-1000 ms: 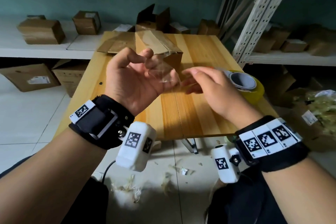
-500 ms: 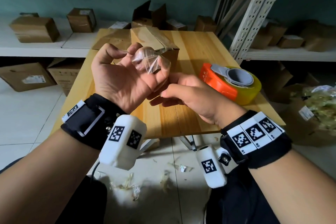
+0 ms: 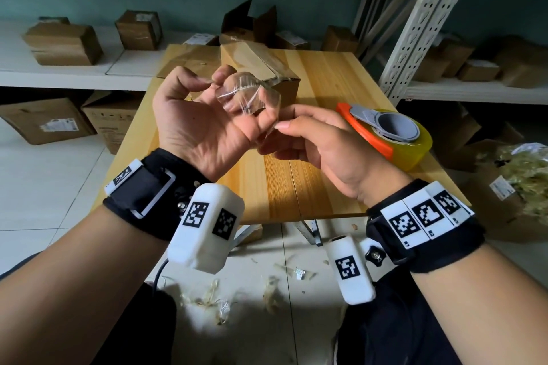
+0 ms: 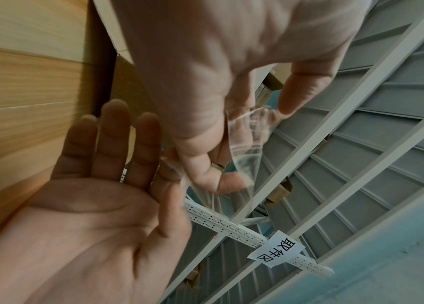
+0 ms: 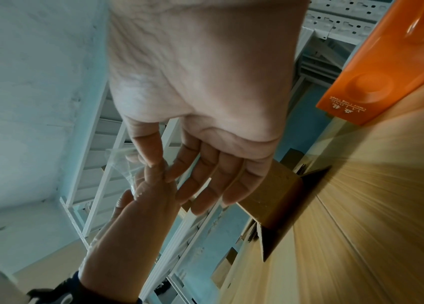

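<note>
A crumpled strip of clear tape (image 3: 247, 93) clings round the curled fingers of my left hand (image 3: 213, 89), which is raised palm-up over the wooden table (image 3: 296, 187). My right hand (image 3: 274, 130) pinches the strip's lower end between thumb and forefinger, its other fingers straight. The left wrist view shows the tape (image 4: 247, 139) looped past my left fingertips, with the right hand (image 4: 169, 172) below. In the right wrist view the tape (image 5: 125, 164) sits where both hands meet. A cardboard box (image 3: 284, 80) with tape along its top stands behind the hands.
An orange tape dispenser (image 3: 385, 133) with a yellowish roll lies at the table's right edge. A white perforated shelf post (image 3: 421, 24) rises at the right. Cardboard boxes (image 3: 63, 41) fill the shelves, and scraps (image 3: 216, 302) litter the floor.
The flat strip held between both hands has bunched up on my left fingers. My right hand has slid left and down to the left fingertips, uncovering the dispenser.
</note>
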`<state>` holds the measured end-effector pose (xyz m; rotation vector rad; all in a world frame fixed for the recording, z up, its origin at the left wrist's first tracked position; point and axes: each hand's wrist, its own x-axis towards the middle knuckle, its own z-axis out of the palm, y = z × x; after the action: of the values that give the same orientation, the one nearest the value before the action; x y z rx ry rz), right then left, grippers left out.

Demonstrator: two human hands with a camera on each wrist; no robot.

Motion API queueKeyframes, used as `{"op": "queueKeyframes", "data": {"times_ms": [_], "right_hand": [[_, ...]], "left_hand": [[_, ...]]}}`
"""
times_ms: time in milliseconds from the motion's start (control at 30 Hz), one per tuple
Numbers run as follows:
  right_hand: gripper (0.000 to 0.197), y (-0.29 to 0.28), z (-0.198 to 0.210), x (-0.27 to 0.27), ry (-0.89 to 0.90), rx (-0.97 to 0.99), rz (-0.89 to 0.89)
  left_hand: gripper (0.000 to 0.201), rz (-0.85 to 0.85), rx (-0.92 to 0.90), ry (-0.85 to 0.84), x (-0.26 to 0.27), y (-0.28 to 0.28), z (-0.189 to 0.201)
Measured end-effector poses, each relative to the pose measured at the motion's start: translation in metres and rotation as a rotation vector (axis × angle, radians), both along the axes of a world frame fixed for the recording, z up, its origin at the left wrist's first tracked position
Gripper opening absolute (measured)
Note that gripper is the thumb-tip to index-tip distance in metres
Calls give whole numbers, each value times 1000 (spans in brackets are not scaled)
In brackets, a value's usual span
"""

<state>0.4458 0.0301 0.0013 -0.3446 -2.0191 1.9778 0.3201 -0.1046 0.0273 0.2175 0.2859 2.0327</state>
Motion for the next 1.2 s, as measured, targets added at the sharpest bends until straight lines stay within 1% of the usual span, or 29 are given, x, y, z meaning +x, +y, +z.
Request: {"op": "queueKeyframes", "data": {"times_ms": [67,233,333,433,600,667,767,867,967,1067,1200], "right_hand": [[28,1,0,0,16,-28,-2],[26,2,0,-1,23,-61,7],[19,3,0,0,38,-53,-1],[11,5,2,0,58,-63,-27],[7,12,6,1,93,-64,-92],[8,15,8,2,118,-65,-135],[3,20,12,4,148,-50,-163],[22,25,16,8,194,-71,-164],[28,28,20,10,235,-89,-174],[31,30,23,11,267,-98,-214],[22,33,27,11,292,-115,-282]], "left_hand": [[4,3,5,-8,0,-1,0],[4,15,-8,-4,-3,-2,1],[5,15,-5,-13,-4,-2,1],[6,-1,17,-24,-5,-2,0],[9,14,18,-13,-6,0,-2],[7,18,11,11,-8,-1,-3],[5,-1,1,65,-12,-4,-4],[9,-23,6,125,-15,-4,-6],[13,-29,13,205,-16,-4,-8],[17,32,-82,349,-15,-5,-6],[30,152,-260,524,-15,-2,-7]]}}
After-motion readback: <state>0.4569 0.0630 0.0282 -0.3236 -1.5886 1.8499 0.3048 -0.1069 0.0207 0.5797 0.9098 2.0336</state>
